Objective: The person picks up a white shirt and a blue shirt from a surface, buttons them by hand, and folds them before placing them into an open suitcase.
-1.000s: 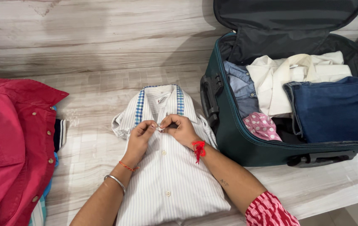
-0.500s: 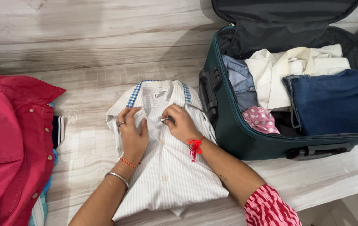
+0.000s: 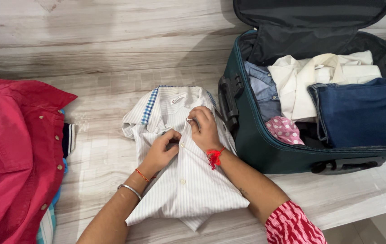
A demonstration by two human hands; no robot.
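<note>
Left hand point(image 3: 160, 151): my fingers curl shut, pinching the striped shirt point(image 3: 188, 190) placket beside a button.
Right hand point(image 3: 205, 129): my fingertips pinch the placket higher up, near the suitcase point(image 3: 265, 153).

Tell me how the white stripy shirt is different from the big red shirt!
The striped shirt is white with a blue checked collar lining; the red shirt is plain red. The striped shirt lies folded under the left hand and right hand; the red shirt lies spread out, untouched. Both have front buttons and lie on the wooden surface.
</note>
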